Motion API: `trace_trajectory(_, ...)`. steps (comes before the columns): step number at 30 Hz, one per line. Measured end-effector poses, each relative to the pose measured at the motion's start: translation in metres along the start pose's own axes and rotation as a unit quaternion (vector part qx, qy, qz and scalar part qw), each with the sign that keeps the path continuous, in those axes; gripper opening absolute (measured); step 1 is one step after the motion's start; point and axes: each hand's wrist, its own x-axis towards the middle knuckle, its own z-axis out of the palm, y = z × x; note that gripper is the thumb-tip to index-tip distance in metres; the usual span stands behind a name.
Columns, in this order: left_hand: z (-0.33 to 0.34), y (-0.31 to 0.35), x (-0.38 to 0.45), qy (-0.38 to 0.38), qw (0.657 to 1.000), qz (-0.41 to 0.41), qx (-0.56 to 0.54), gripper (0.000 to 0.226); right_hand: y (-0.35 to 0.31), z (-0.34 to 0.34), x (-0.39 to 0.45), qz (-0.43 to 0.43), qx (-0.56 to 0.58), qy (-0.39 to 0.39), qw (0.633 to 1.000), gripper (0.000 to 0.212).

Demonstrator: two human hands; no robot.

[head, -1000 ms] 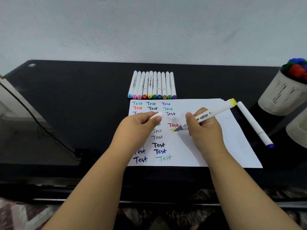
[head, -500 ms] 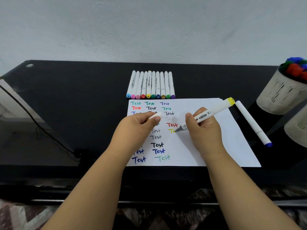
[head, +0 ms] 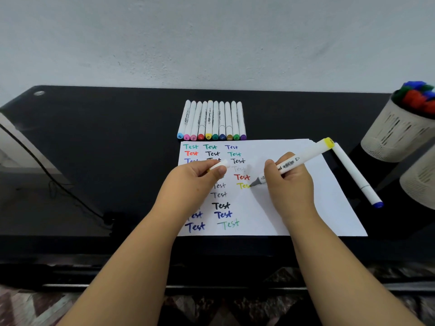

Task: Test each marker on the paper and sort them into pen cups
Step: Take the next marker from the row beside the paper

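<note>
Head view showed that my right hand (head: 288,182), gripping the yellow marker (head: 299,162), had carried the yellow "Test" (head: 243,185) on the paper (head: 329,208) from one letter to nearly three (ink flowed well), while my left hand (head: 195,182) kept pinching its cap (head: 220,165).

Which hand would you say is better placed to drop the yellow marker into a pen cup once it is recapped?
Probably the right hand: it already grips the yellow marker, and both pen cups stand at the table's right edge. The left hand holds only the cap, farther away.
</note>
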Motion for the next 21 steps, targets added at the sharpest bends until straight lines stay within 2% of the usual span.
trace_trajectory(14,0.001,0.003,-0.003,-0.013,1.0,-0.005,0.006,0.033,-0.002,-0.003,0.002,0.043,0.042,-0.001,0.998,0.034)
trace_trajectory(17,-0.001,0.005,-0.005,-0.025,1.0,-0.008,0.005,0.032,-0.006,-0.007,0.004,0.087,0.12,0.005,0.989,0.033)
trace_trajectory(21,-0.004,0.01,-0.008,-0.069,0.997,-0.012,-0.013,0.021,-0.021,-0.015,0.006,0.132,0.269,-0.016,0.954,0.033)
